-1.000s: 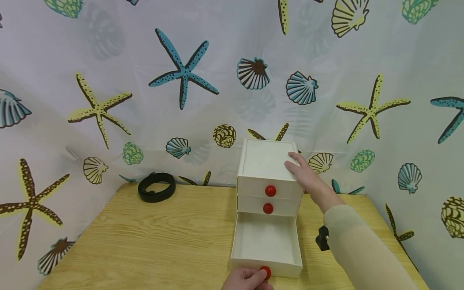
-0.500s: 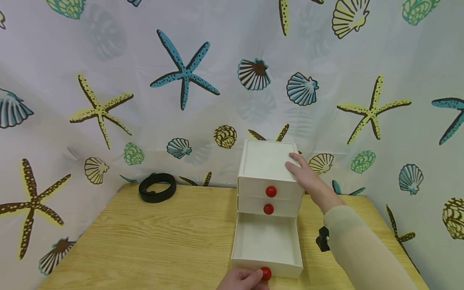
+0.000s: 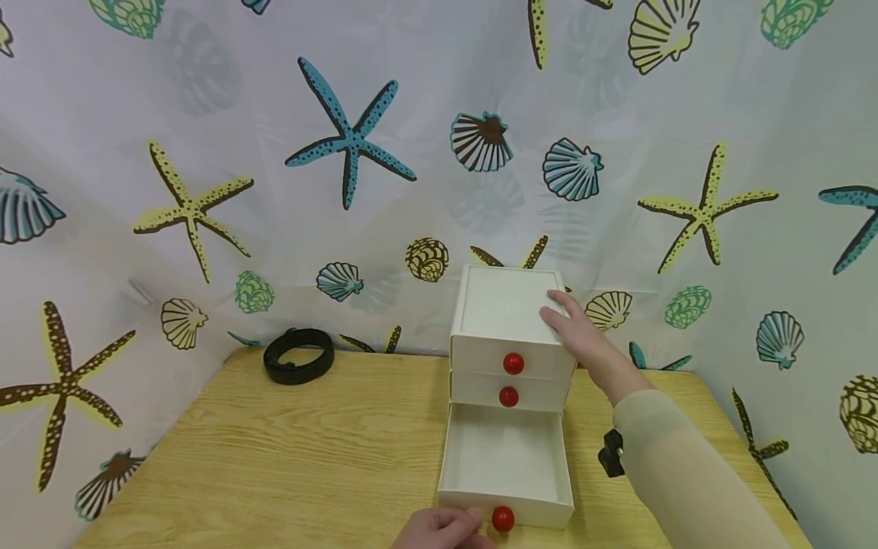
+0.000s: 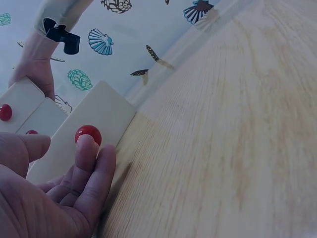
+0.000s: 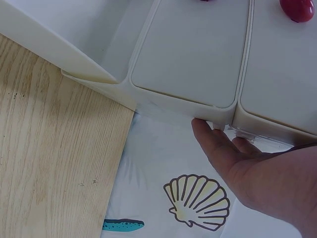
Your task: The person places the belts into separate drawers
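A small white drawer cabinet [image 3: 507,301] has three drawers with round red knobs. Its bottom drawer [image 3: 506,450] is pulled out and shows a bare inside, while the upper two are closed. My left hand [image 3: 442,530] is just left of the bottom red knob [image 3: 503,519]. In the left wrist view the thumb is apart from the loosely bent fingers [image 4: 96,181], and nothing is pinched between them. My right hand [image 3: 576,328] rests on the cabinet's right top edge. In the right wrist view its extended fingers [image 5: 218,146] lie along the cabinet's side.
A black ring-shaped band [image 3: 298,355] lies at the back left of the wooden table [image 3: 295,457]. A small black device [image 3: 611,453] sits at the right sleeve [image 3: 675,457]. Behind stands a white curtain [image 3: 439,99] printed with starfish and shells.
My left hand has let go of the bottom drawer's red knob and moved slightly left. The right hand and the drawers stay where they were.
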{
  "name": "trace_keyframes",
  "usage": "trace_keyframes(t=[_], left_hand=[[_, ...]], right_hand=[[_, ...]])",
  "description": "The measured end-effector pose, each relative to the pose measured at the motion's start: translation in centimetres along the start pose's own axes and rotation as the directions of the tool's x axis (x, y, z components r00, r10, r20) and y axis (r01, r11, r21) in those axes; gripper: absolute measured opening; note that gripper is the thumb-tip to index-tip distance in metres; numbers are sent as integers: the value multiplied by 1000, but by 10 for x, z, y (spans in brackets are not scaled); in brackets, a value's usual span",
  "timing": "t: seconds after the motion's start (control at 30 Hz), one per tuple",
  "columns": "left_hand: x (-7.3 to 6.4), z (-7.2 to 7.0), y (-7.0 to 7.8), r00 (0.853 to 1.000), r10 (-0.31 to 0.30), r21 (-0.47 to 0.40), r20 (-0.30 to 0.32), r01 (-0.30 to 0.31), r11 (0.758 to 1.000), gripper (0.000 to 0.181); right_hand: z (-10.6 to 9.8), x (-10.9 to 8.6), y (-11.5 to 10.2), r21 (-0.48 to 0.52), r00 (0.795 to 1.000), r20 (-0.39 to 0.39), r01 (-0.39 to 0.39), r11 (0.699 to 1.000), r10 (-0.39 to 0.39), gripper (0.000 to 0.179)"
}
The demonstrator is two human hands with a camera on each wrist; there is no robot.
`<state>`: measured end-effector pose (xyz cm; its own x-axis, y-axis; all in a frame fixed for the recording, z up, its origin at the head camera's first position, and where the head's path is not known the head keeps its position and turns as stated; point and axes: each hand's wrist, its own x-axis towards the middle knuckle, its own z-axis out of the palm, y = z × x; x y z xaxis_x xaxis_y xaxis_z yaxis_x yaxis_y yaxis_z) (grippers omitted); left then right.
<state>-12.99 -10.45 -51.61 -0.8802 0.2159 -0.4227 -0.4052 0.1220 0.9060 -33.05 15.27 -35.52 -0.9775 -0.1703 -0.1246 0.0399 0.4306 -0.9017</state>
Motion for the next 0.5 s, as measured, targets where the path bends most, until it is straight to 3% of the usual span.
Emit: trace_keyframes(t=[0.17,0.5], left_hand=[[-4,-13,-3,999,31,-2,-7,-31,1000,44],[-11,-40,-2,999,35,37,-5,-35,999,63]], right_hand=[[0,0,0,2,1000,2,1,1000,-1,70],[-1,-1,1,9,1000,5,16,1000,-16,69]])
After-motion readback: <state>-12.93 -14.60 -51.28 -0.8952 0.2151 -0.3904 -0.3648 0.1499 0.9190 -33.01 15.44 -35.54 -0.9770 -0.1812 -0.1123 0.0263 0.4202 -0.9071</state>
